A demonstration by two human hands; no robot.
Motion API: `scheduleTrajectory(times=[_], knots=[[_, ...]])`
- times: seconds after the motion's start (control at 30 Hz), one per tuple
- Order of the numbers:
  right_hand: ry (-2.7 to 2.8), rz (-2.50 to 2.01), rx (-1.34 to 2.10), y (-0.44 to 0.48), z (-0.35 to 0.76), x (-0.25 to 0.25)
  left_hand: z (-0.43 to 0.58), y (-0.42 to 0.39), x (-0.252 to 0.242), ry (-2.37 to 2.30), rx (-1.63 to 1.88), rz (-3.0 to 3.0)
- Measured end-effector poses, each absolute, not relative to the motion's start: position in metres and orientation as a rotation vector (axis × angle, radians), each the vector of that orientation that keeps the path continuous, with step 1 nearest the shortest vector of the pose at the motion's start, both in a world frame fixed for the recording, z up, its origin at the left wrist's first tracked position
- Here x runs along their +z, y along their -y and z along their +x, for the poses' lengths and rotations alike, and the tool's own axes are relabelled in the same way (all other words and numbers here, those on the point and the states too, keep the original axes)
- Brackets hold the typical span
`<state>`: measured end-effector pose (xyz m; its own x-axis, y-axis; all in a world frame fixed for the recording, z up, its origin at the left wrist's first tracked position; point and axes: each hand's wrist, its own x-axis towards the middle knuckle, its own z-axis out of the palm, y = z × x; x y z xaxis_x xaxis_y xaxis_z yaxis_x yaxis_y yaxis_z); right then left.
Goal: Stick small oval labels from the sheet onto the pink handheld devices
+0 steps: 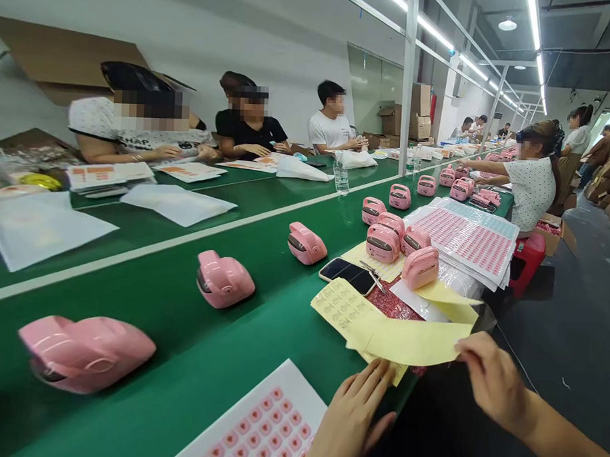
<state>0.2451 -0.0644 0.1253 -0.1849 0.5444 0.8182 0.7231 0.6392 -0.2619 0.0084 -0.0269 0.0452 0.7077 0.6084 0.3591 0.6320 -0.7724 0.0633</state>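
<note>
My right hand [497,382] pinches the edge of a yellow paper sheet [416,340], which is lifted and bent up from the table's near edge. My left hand [356,410] lies with fingers stretched out on the lower end of the yellow paper. Small printed labels show on another yellow sheet [340,300] just beyond. Below my left forearm is a white sheet of pink heart stickers [273,421], partly covered by it. Beyond the papers lie a smartphone [350,275] and metal tweezers [373,274].
Pink plastic devices [226,279] stand in a row along the green table [261,333], with several more clustered near a stack of pink sticker sheets [465,237]. A clear bottle [341,173] stands by the white dividing strip. Other people sit across and farther along the line.
</note>
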Motion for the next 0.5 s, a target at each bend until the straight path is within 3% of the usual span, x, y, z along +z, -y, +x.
scheduleTrajectory(times=[0.2,0.37,0.5], knots=[[1.369,-1.205,-0.227,0.079,0.308,0.136,0.015,0.001,0.092,1.301,-0.646,-3.219],[1.299,-1.323,-0.257,0.058,0.343,0.087,0.043,-0.062,0.130,1.630,-0.933,-3.116],[1.362,-1.461,-0.220,0.051,0.349,0.041,0.083,-0.125,0.131,1.798,-0.995,-2.955]])
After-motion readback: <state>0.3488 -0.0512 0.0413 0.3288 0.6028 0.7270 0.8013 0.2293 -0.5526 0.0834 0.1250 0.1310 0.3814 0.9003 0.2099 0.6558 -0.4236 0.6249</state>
